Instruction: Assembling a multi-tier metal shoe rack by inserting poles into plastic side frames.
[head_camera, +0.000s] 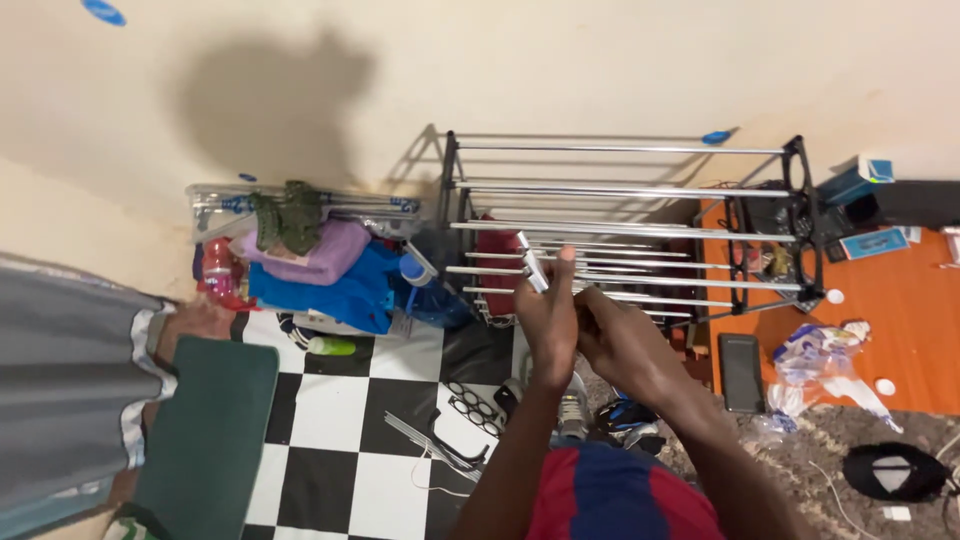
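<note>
Left hand (548, 318), perhaps gripping tube (531, 263)

Blue box (858, 180) far right by wall, dark phone (742, 372) face-up on orange floor

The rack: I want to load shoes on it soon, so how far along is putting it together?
Done: the rack stands against the wall with several tiers of metal bars between black side frames. In hand: the left hand holds a short metal tube, the right hand beside it. Left: loose bars still lie on the checkered floor.
</note>
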